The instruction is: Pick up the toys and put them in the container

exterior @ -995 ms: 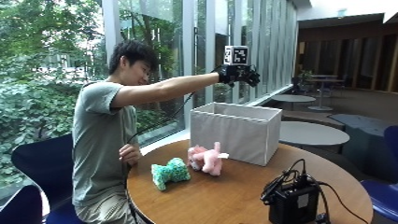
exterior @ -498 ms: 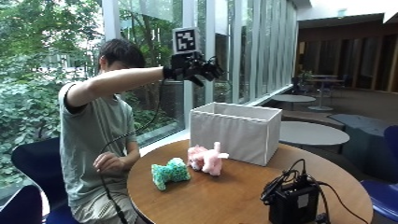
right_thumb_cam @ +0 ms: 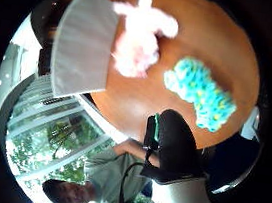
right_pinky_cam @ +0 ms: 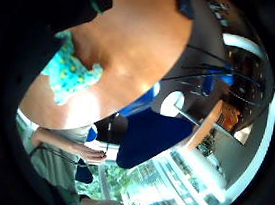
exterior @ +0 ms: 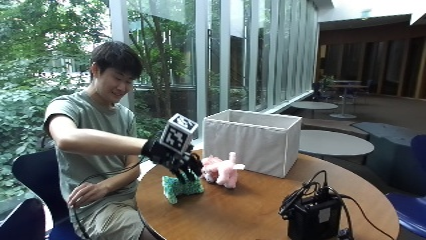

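Observation:
In the outside view a green plush toy [exterior: 181, 188] lies near the left edge of the round wooden table [exterior: 253, 210]. A pink plush toy [exterior: 223, 170] lies just right of it, in front of the white fabric container [exterior: 253, 141]. My gloved right hand [exterior: 172, 156] hovers right over the green toy, fingers [exterior: 190, 171] spread and pointing down, holding nothing. The thumb side palm view looks down on the green toy [right_thumb_cam: 200, 92], the pink toy [right_thumb_cam: 139, 41] and the container [right_thumb_cam: 83, 44]. The green toy [right_pinky_cam: 73, 74] also shows in the little finger side view.
A black device with cables [exterior: 313, 216] stands on the table's front right. Blue chairs [exterior: 30, 175] sit at the left. Glass window walls run behind the person and container. The bare left hand [exterior: 83, 194] rests in the lap.
My right hand has swung from high above the container, leftward and down, to just over the green toy. The toys and container have not moved.

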Action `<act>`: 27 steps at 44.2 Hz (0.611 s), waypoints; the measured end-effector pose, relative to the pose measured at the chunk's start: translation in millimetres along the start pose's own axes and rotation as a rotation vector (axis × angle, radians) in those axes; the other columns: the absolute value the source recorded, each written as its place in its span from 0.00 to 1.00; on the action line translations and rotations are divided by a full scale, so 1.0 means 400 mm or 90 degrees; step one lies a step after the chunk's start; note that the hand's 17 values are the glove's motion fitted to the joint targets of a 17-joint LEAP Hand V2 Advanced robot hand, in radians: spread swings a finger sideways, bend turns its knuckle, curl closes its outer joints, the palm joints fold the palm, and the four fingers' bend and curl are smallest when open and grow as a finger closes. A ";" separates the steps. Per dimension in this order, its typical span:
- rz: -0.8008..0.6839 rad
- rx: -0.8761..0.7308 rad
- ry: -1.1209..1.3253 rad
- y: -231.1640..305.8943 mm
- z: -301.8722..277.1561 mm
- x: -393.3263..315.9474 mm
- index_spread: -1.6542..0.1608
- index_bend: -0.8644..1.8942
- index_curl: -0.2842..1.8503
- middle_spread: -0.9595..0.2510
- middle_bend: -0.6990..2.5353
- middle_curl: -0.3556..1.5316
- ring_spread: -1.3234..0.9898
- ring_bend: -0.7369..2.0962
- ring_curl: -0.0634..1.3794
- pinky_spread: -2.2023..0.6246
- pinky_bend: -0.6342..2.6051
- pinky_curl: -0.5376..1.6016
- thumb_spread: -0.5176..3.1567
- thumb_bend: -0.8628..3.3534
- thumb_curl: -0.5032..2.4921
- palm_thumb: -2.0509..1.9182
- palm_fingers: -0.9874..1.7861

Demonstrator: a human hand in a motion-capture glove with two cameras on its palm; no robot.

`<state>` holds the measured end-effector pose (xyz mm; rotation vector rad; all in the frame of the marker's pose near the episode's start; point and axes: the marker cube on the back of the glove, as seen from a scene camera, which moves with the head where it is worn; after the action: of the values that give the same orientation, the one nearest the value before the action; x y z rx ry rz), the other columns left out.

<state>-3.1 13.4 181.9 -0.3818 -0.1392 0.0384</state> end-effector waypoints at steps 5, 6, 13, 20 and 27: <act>-0.018 -0.051 0.036 -0.029 0.183 -0.032 0.84 0.35 0.22 0.80 0.27 0.40 0.54 0.48 0.27 0.77 0.51 0.42 0.52 0.20 0.31 0.56 0.29; -0.014 -0.047 0.033 -0.042 0.198 -0.022 0.84 0.34 0.22 0.80 0.27 0.40 0.54 0.49 0.28 0.77 0.51 0.41 0.52 0.20 0.31 0.55 0.30; -0.028 0.081 -0.026 -0.078 0.224 -0.008 0.84 0.34 0.20 0.75 0.32 0.42 0.49 0.59 0.30 0.72 0.52 0.40 0.52 0.21 0.31 0.58 0.48; -0.056 0.073 -0.023 -0.081 0.285 -0.088 0.82 0.37 0.20 0.64 0.44 0.51 0.44 0.70 0.38 0.67 0.53 0.42 0.47 0.24 0.37 0.66 0.68; -0.070 0.026 -0.009 -0.115 0.263 -0.125 0.77 0.48 0.23 0.60 0.52 0.59 0.42 0.73 0.44 0.65 0.50 0.43 0.43 0.25 0.41 0.69 0.78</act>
<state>-67.2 6.1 289.3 -0.3326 -0.1727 -0.0652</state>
